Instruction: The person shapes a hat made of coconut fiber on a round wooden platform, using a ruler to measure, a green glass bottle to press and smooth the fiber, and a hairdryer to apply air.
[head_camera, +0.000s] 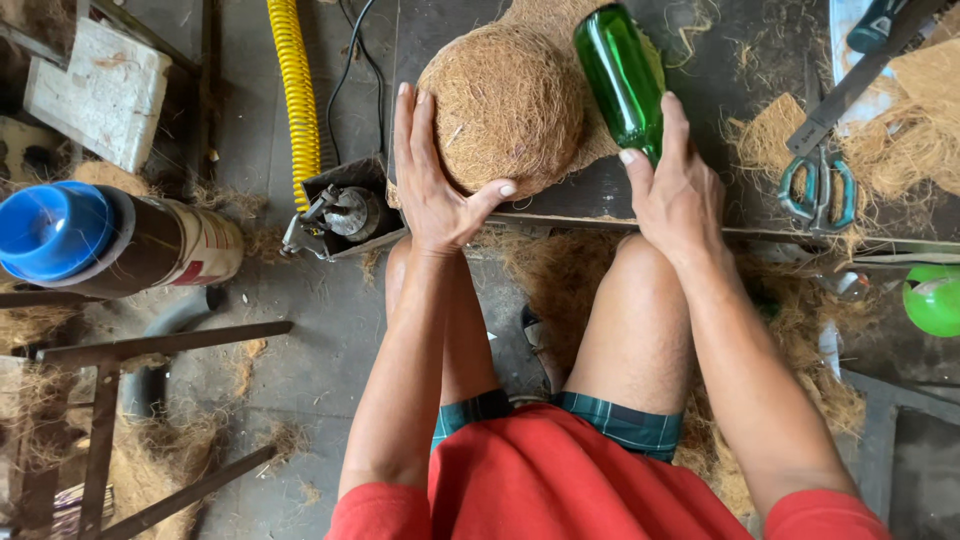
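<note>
A round brown dome of coconut fibre (510, 100) rests on a dark workboard (590, 195) in front of me. My left hand (432, 175) cups its left side, thumb pressed under its front edge. My right hand (678, 190) grips a green glass bottle (620, 75), which lies slanted against the right side of the fibre dome. A flat sheet of the same fibre (560, 25) lies under and behind the dome.
Teal-handled scissors (817, 188) and a metal ruler lie on the board's right beside loose fibre piles (900, 140). A yellow corrugated hose (292, 90), a small metal device (345, 212), a blue-capped cylinder (110, 240) and a green ball (932, 298) surround me.
</note>
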